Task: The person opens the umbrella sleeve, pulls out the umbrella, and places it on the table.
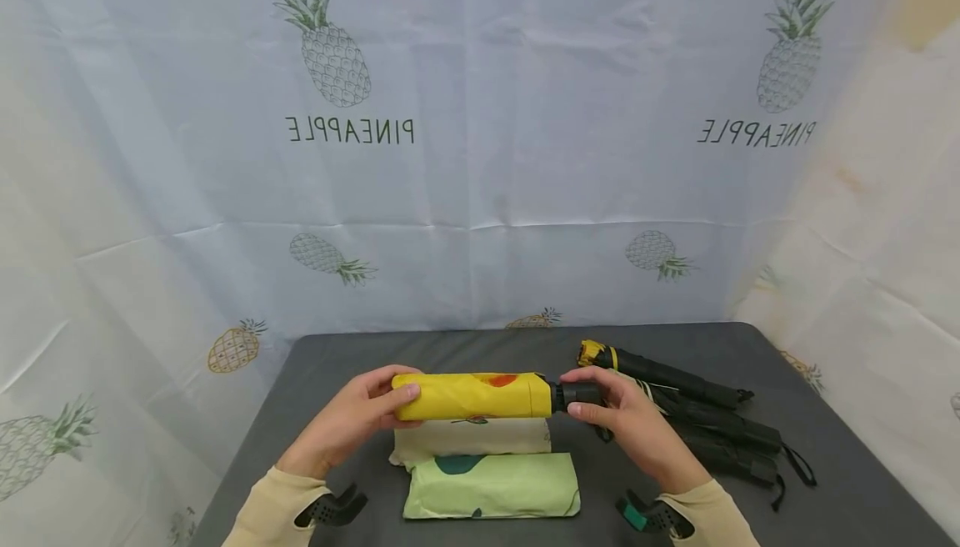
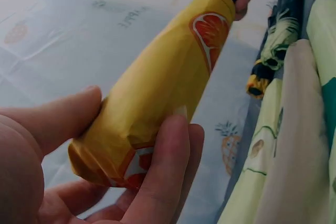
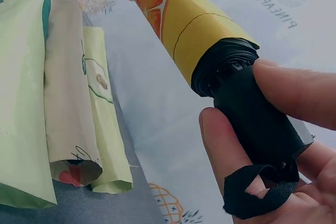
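A folded umbrella in a yellow sleeve [image 1: 472,398] with citrus-slice prints is held level above the table between both hands. My left hand [image 1: 352,418] grips its far-left end, thumb on one side and fingers on the other. At the other end, my right hand [image 1: 637,426] pinches the black handle [image 3: 257,114] between thumb and fingers. A black strap loop [image 3: 262,198] hangs from that handle across the fingers. Dark folded layers show at the sleeve's mouth in the right wrist view. Beneath lie a beige sleeve [image 1: 480,439] and a light green sleeve [image 1: 495,487].
Three black folded umbrellas [image 1: 675,376] lie at the right of the dark grey table [image 1: 337,355], tips yellow or green. The right wrist view also shows a pale green avocado-print sleeve [image 3: 107,108] beside the beige one. A pineapple-print curtain [image 1: 525,172] hangs behind.
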`<state>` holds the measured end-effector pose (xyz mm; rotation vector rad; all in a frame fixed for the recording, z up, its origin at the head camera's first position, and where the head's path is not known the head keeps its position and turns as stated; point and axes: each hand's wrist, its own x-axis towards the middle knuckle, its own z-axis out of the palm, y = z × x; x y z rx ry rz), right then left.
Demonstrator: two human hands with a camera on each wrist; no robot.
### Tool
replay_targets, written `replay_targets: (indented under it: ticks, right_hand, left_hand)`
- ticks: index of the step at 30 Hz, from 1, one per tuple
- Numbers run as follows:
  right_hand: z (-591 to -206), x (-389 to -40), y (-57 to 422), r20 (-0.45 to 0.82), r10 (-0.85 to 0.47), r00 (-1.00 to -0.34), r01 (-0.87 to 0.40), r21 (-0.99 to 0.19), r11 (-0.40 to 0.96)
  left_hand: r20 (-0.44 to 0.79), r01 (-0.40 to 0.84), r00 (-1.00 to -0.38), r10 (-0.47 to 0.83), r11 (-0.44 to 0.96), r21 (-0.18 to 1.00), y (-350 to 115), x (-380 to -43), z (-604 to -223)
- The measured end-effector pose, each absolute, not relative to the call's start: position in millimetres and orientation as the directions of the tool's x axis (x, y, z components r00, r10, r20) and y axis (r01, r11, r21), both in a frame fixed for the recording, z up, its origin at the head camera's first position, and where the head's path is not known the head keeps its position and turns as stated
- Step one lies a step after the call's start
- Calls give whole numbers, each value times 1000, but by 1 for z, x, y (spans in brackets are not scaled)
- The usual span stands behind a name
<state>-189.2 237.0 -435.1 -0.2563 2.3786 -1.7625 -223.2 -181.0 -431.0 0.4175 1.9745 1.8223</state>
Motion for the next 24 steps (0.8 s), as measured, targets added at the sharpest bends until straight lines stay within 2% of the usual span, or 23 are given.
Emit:
replay_targets:
  ticks: [6, 15, 24]
  right_hand:
    - [-435, -187, 240, 1, -250, -968, -77, -953, 294]
    - [-434, -188, 240, -30, -246, -969, -41, -959, 279]
    - [-433, -187, 244, -2, -299, -954, -36, -992, 123]
  left_hand:
    - [-84, -27, -868, 490, 121, 992, -180, -221, -436]
    - [-62, -31, -842, 536, 66, 997, -185, -220, -440]
    - [-48, -29, -845, 532, 45, 999, -183, -220, -437]
